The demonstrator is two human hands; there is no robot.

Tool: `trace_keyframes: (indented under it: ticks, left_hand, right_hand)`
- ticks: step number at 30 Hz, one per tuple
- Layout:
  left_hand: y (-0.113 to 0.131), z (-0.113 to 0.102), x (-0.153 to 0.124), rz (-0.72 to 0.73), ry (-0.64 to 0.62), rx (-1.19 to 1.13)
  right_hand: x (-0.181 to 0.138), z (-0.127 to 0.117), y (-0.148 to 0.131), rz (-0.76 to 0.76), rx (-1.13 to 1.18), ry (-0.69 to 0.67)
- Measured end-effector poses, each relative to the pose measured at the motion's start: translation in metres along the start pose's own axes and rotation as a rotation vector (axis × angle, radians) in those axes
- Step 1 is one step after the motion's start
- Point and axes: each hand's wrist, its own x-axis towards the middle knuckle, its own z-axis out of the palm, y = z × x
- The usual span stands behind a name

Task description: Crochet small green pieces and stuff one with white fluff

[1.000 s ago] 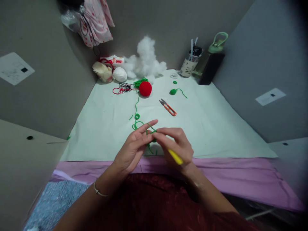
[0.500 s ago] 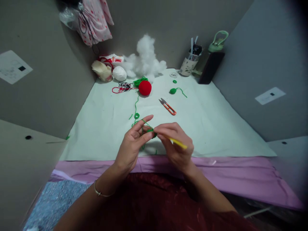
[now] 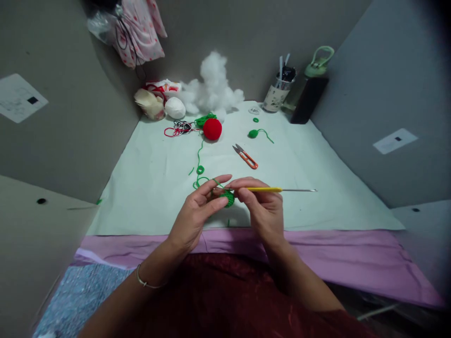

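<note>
The hook (image 3: 265,189) has swung round: half a second ago its yellow handle slanted down toward the person, and now it lies almost level, its bare metal end reaching out to the right. More of the green piece (image 3: 230,199) has come into view with that turn. The hook's other end runs along the top of the piece toward the left fingers, so the stitching seems to be midway through a loop, though whether the tip has caught yarn is too small to tell.

The left hand (image 3: 192,213) pinches the green piece between thumb and fingers, just above the surface (image 3: 317,164), with the index finger stretched out and green yarn (image 3: 200,152) draped over it. The right hand (image 3: 262,204) grips the handle in a narrow hold, fingertips close to the piece.

The piece is small, rounded and bumpy with tight stitches. Beyond it, the yarn trails past a green ring (image 3: 200,170) toward a smooth, round red ball (image 3: 212,129); slim orange-handled scissors (image 3: 248,159) lie nearby, and fluffy white stuffing (image 3: 215,87) is heaped behind.
</note>
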Motion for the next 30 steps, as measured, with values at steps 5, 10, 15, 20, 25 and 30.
trace_keyframes:
  ticks: [5,10,15,20,25,30]
  left_hand:
    - [0.002,-0.002,-0.001,0.063,0.043,0.063]
    - [0.002,-0.006,0.000,0.117,0.065,0.159]
    - [0.001,-0.006,-0.002,0.243,0.141,0.360]
    - [0.001,0.002,-0.003,0.291,0.228,0.320]
    - [0.002,-0.001,0.003,-0.028,0.035,-0.082]
    - [0.009,-0.009,0.006,-0.064,0.023,-0.176]
  right_hand:
    - [0.001,-0.004,0.003,0.097,0.184,0.000]
    - [0.002,-0.007,-0.001,0.062,0.137,-0.036]
    - [-0.003,-0.009,-0.007,-0.200,-0.197,-0.103]
    - [-0.008,-0.004,0.003,-0.659,-0.600,-0.125]
    - [-0.010,-0.003,0.008,-0.699,-0.686,-0.056]
    - [-0.001,-0.005,0.001,-0.277,-0.142,0.041]
